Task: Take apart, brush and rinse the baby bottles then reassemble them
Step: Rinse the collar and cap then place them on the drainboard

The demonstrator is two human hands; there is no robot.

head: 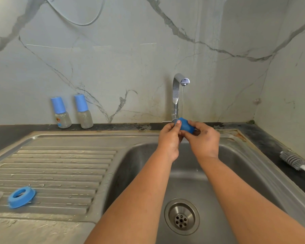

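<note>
Marble wall behind; I hold the blue cap under the tap stream, left hand and right hand fingers pinching it, so water rinses it above the sink.

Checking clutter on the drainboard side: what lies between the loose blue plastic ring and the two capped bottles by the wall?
Only bare ribbed steel drainboard separates the blue plastic ring from the two capped bottles, as the head view shows.

Steel drainboard carries a blue ring.
</note>
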